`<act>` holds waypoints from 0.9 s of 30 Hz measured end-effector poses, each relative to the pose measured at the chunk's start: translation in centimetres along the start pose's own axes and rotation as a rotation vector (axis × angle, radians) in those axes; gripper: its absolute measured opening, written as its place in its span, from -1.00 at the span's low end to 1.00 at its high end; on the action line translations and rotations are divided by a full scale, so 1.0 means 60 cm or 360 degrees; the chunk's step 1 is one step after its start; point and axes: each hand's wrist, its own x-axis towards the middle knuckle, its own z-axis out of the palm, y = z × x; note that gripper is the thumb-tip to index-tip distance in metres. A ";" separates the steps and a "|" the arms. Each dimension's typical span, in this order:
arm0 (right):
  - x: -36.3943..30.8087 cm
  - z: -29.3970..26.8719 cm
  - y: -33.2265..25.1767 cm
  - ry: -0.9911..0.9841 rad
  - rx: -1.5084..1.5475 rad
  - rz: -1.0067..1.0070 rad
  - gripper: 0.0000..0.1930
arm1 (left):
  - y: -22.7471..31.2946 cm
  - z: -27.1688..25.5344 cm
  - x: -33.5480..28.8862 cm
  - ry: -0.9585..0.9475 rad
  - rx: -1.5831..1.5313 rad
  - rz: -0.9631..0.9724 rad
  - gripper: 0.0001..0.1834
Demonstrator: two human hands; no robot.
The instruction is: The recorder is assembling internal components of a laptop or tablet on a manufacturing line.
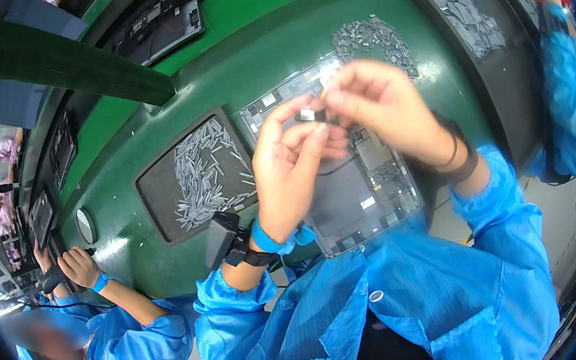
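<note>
In front of me on the green bench lies the flat grey casing of an electronic device, perhaps a laptop [346, 212], with circuit boards and a thin black cable in it. Above its far part my two hands meet, blurred by motion. My right hand [380, 105] comes from the right, thumb and fingers pinched. My left hand [292, 155] is bent inward with curled fingers, its index fingertip close to the right hand's pinch. What sits in the fingers is too small and blurred to name. A blue band and a black strap circle my left wrist.
Left of the casing, a black tray [161, 220] holds many small grey strips. Small grey pieces [377, 38] are heaped behind it. A dark bin [491, 79] stands far right, a green post [79, 66] at left. Co-workers' arms [133, 303] show at lower left and upper right.
</note>
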 end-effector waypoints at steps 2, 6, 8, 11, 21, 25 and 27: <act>0.025 -0.039 -0.010 -0.0051 -0.0163 -0.0072 -0.81 | 0.015 -0.010 0.017 -0.0082 0.0219 -0.0006 -0.66; 0.068 -0.099 0.002 -0.0055 -0.1370 -0.0430 -0.86 | 0.037 -0.033 0.076 -0.0042 0.1069 0.0200 -0.79; 0.078 -0.122 0.016 -0.0068 -0.1583 -0.0588 -0.87 | 0.030 -0.036 0.115 -0.0040 0.1462 0.0368 -0.81; 0.093 -0.110 0.021 -0.0158 -0.1853 -0.0737 -0.88 | 0.007 -0.055 0.145 -0.0028 0.1710 0.0533 -0.81; 0.127 -0.108 0.027 -0.0256 -0.2043 -0.0620 -0.88 | -0.051 -0.053 0.181 -0.0207 0.1660 0.0613 -0.84; 0.147 -0.134 0.029 -0.0596 -0.1923 -0.0619 -0.89 | -0.064 -0.042 0.186 -0.0216 0.1801 0.0841 -0.87; 0.140 -0.129 0.020 -0.0629 -0.2030 -0.0725 -0.90 | -0.064 -0.040 0.183 -0.0197 0.1813 0.0847 -0.87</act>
